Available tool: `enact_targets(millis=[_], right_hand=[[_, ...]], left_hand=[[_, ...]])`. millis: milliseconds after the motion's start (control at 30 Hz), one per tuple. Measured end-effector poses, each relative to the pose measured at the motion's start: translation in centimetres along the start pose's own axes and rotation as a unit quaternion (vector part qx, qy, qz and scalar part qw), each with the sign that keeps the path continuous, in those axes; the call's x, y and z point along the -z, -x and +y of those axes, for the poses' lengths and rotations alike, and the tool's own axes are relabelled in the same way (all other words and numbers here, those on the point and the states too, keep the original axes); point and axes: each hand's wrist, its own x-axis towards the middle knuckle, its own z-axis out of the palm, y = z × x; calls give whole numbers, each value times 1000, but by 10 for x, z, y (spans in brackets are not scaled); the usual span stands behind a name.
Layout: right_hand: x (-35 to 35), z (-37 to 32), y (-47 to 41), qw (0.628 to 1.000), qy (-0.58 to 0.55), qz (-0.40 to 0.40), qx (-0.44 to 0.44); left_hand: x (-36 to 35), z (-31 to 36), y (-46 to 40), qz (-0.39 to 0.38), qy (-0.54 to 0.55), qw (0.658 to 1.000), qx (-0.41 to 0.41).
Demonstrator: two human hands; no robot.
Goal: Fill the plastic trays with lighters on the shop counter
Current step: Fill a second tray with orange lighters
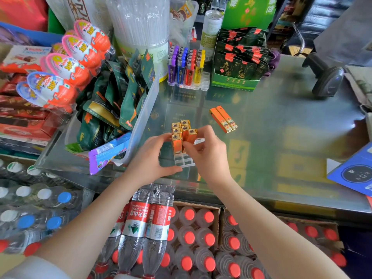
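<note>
A small clear plastic tray [184,160] sits on the glass counter [281,137] near its front edge. Several orange-gold lighters [178,130] stand upright in its far slots. My right hand [203,150] pinches one orange lighter [190,135] at the right side of that group. My left hand [156,156] holds the tray's left side, thumb at its front edge and fingers against the standing lighters. Two more orange lighters [223,119] lie flat on the glass to the right. A second tray [204,85] at the back holds purple, blue, red and yellow lighters [186,64].
A clear bin [145,115] of green snack packets stands left of the tray, chocolate eggs [66,65] beyond it. A green tea box [235,82] is at the back, a barcode scanner [328,81] far right, a blue box [354,174] at the right edge. Water bottles [145,228] stand below the counter.
</note>
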Motion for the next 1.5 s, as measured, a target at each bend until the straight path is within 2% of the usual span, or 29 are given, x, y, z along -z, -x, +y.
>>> enact_targets(millis=[133, 200, 267, 333, 400, 467, 533, 633, 833, 1167, 1300, 1400, 1500], right_hand=[[-1, 6, 1, 998, 55, -1, 43], [2, 12, -4, 987, 123, -9, 101], [7, 21, -9, 966, 197, -41, 162], [15, 32, -12, 956, 220, -80, 179], [26, 41, -18, 965, 189, -83, 159], [34, 48, -30, 979, 164, -32, 115], [38, 56, -46, 979, 200, 26, 38], [37, 62, -65, 954, 291, -1, -69], [27, 57, -76, 920, 386, -5, -60], [15, 50, -77, 933, 349, -71, -45], [24, 55, -70, 975, 216, -40, -34], [35, 48, -55, 995, 97, -1, 13], [40, 38, -31, 997, 39, -40, 59]], left_hand=[[0, -1, 0, -5, -7, 1000, 7], [0, 0, 0, -5, -5, 1000, 6], [1, 2, 0, -1, -3, 1000, 1], [1, 2, 0, 0, -4, 1000, -2], [2, 3, 0, -3, -4, 1000, -4], [3, 4, 0, -4, -3, 1000, -4], [3, 6, 0, -3, -5, 1000, -4], [4, 7, 0, -1, -10, 1000, 0], [4, 6, 0, -6, -11, 1000, 3], [4, 6, 0, -4, -4, 1000, -1], [4, 4, 1, -12, 3, 1000, -1], [3, 3, 1, -12, 3, 1000, -3], [3, 2, 1, -13, 1, 1000, 0]])
